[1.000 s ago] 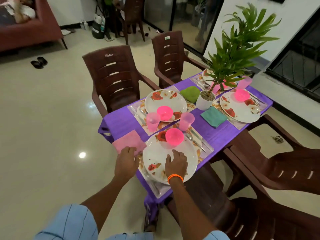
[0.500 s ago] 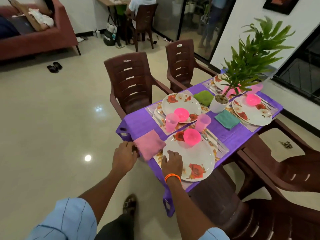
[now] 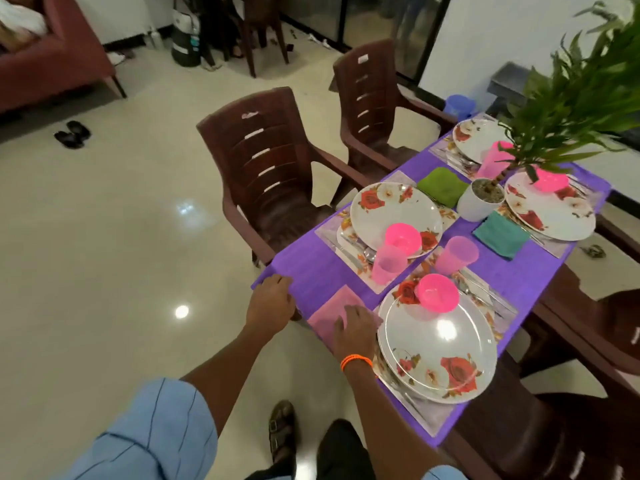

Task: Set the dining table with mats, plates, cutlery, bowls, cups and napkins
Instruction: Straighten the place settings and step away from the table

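Note:
The purple-covered table (image 3: 311,268) holds several place settings of floral plates on mats. My right hand (image 3: 353,332) lies with its fingers flat on a pink napkin (image 3: 327,306), just left of the nearest plate (image 3: 440,348). That plate carries a pink bowl (image 3: 437,292), with a pink cup (image 3: 456,254) beyond it and cutlery (image 3: 485,292) on its right. My left hand (image 3: 272,299) is at the table's near left corner, its fingers curled over the edge. A second plate (image 3: 391,213) has its own bowl (image 3: 403,237) and cup (image 3: 388,265).
A potted plant (image 3: 479,202) stands mid-table between a green napkin (image 3: 438,187) and a teal napkin (image 3: 500,233). Brown plastic chairs (image 3: 266,174) line the far side, and more stand at the right (image 3: 588,327). My sandalled foot (image 3: 282,434) is on the glossy floor.
My right hand has moved off the near plate's rim onto the pink napkin. My left hand has slid left from the napkin to the table's corner. The view has come closer.

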